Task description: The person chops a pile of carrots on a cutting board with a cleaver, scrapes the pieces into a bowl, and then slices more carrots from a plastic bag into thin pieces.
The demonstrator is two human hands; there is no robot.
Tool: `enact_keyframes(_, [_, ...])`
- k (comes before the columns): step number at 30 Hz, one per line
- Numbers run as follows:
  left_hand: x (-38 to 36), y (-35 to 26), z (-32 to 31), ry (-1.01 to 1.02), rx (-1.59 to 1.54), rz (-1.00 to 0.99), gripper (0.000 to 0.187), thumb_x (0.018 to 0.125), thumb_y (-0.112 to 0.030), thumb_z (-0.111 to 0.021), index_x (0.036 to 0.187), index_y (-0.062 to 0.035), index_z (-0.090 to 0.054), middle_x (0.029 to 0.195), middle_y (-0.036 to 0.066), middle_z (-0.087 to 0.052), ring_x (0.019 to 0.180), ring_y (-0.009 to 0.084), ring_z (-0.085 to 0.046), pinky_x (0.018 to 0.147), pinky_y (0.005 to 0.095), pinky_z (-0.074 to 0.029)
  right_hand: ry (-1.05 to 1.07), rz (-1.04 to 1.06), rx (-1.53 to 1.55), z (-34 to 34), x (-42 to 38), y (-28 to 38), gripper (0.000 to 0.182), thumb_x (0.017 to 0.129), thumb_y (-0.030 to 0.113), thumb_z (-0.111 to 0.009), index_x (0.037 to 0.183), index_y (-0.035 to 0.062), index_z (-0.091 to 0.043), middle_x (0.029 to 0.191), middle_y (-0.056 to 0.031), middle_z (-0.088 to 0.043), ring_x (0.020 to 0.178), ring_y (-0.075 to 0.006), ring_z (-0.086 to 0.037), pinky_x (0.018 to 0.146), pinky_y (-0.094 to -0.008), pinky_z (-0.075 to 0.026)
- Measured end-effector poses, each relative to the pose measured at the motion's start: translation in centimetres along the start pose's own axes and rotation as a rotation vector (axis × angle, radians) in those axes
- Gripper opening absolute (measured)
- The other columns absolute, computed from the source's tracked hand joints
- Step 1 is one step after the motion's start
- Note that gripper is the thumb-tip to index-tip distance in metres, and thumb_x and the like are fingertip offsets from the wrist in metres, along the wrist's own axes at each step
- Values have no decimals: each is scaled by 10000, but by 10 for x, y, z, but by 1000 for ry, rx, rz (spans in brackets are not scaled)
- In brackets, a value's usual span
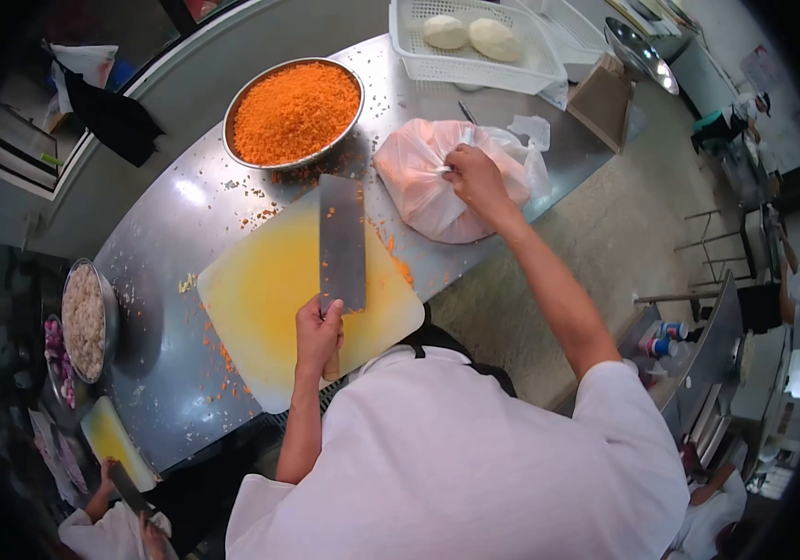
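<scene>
My left hand (319, 334) is wrapped round the wooden handle of a cleaver (342, 247), whose wide blade points away from me over the cutting board (260, 289). Orange bits cling to the blade, and the white board is stained yellow. To the right, my right hand (477, 182) grips the gathered top of a plastic bag (414, 191) with orange contents showing through. The bag rests on the metal table beside the board. Beyond the board stands a metal bowl (360, 112) heaped with finely chopped orange food (297, 112).
A white basket (475, 73) with two pale dough-like lumps stands at the back. At left are a bowl of pale chopped food (84, 322) and some purple pieces (56, 359). A co-worker (120, 523) holds a knife at lower left. Scraps litter the metal table (153, 252).
</scene>
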State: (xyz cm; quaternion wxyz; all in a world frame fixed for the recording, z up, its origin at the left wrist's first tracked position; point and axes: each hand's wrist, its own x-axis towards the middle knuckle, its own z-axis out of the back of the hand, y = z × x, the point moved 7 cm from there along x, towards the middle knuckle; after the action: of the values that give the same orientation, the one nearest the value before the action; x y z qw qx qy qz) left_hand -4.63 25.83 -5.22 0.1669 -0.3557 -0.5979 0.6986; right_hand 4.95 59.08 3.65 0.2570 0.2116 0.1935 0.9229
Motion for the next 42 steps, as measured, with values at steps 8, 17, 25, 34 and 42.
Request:
enact_keyframes(8, [58, -48, -87, 115, -124, -122, 137, 947, -147, -568, 952, -10, -569, 554, -27, -460, 407, 73, -438, 373, 250, -354, -172, 15, 252, 24, 0, 0, 127, 720, -2, -653, 845, -10, -673, 782, -147, -633, 711, -299, -630, 687, -373, -479])
enact_keyframes(17, [0, 2, -89, 408, 162, 6, 171, 962, -145, -530, 1019, 11, -571, 531, 4, -482, 414, 98, -477, 392, 300, -380, -373, -85, 202, 60, -6, -36, 126, 728, -25, -661, 853, -16, -676, 750, -109, -641, 638, -190, -622, 618, -306, -492])
enact_keyframes(25, [69, -52, -126, 204, -202, -160, 223, 972, -153, -527, 1126, -2, -584, 540, -5, -499, 413, 82, -471, 390, 263, -387, -236, -202, 334, 62, -11, -46, 147, 754, -14, -661, 900, -16, -675, 797, -53, -666, 698, -113, -619, 659, -259, -495])
enact_keyframes(34, [3, -7, -72, 320, 174, 37, 141, 944, -129, -577, 929, 10, -567, 558, -5, -482, 450, 59, -442, 407, 253, -355, -370, -521, 651, 63, -69, -134, 81, 799, -27, -658, 876, -8, -673, 762, -8, -633, 696, -106, -603, 663, -251, -509])
enact_keyframes(42, [1, -25, -3, -88, -65, -11, 102, 963, -104, -561, 917, -13, -555, 548, -12, -469, 400, 71, -435, 369, 239, -361, -344, -362, 225, 90, -38, -83, 163, 811, -44, -601, 949, 12, -668, 859, -55, -661, 759, -207, -647, 703, -289, -522])
